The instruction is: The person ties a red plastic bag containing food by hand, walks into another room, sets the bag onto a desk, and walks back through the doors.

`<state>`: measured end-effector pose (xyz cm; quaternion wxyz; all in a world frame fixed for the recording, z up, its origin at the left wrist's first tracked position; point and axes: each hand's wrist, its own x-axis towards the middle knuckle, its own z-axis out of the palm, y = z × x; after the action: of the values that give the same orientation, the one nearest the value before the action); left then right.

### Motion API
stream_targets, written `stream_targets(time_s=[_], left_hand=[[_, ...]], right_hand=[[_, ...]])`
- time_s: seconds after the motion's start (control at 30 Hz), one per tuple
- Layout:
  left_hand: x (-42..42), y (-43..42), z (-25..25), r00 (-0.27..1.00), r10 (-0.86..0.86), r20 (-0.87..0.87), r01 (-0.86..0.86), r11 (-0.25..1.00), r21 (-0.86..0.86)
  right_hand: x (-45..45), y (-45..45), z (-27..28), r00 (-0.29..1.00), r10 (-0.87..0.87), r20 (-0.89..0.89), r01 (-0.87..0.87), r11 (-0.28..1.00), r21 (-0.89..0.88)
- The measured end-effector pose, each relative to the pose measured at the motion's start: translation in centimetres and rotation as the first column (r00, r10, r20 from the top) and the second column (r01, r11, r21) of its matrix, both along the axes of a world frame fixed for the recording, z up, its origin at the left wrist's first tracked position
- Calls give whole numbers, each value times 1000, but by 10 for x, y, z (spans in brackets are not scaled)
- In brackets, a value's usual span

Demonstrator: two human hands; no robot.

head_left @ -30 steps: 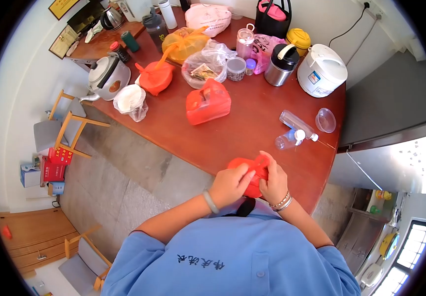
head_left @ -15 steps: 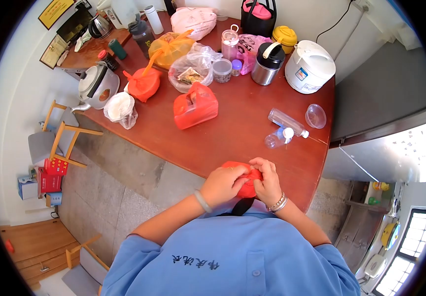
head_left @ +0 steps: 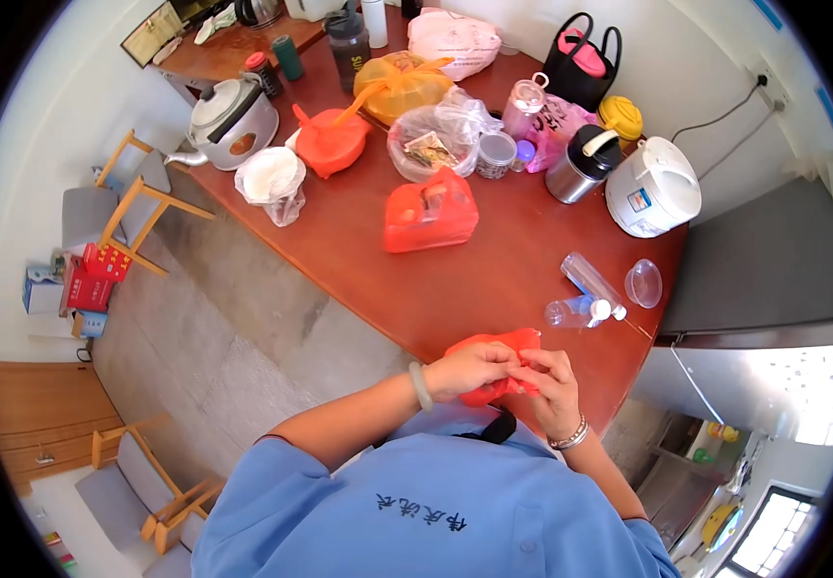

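Your left hand (head_left: 479, 371) and right hand (head_left: 553, 385) both pinch the crumpled red plastic bag (head_left: 515, 341) at the near edge of the glossy reddish-brown counter (head_left: 339, 236); this two-sided grip, fingertips close together, presumably controls the limp film.

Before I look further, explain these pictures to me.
There is no machine here: a person in a light-blue shirt works with two bare hands. The camera is worn on the head, looking forward and down. The left hand and right hand hold a crumpled, thin red plastic bag near the edge of the red-brown table. Nearby are two clear plastic bottles and a round clear plastic bowl. Farther off stand a silver metal flask with a black top and a rounded white appliance.
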<state>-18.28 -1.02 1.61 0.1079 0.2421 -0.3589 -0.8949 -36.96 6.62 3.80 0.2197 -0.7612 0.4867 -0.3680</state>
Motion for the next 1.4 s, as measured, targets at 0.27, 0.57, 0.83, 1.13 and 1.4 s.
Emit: stream_targets(time_s=[0.27, 0.57, 0.83, 1.13, 1.4], left_hand=[[34, -19, 30, 929, 343, 143, -37, 468, -883], [90, -27, 5, 955, 171, 243, 131, 490, -861], [72, -41, -18, 977, -143, 159, 106, 970, 219], [4, -23, -13, 937, 73, 341, 79, 908, -412], [-6, -20, -7, 933, 183, 309, 221, 386, -896]], right_hand=[[-12, -15, 22, 385, -596, 705, -199, 692, 694], [-27, -39, 17, 264, -785, 560, -54, 568, 821], [-20, -45, 5, 845, -400, 356, 201, 853, 481], [16, -24, 29, 956, -34, 293, -98, 900, 424], [-8, -34, 2, 522, -604, 602, 20, 714, 700]])
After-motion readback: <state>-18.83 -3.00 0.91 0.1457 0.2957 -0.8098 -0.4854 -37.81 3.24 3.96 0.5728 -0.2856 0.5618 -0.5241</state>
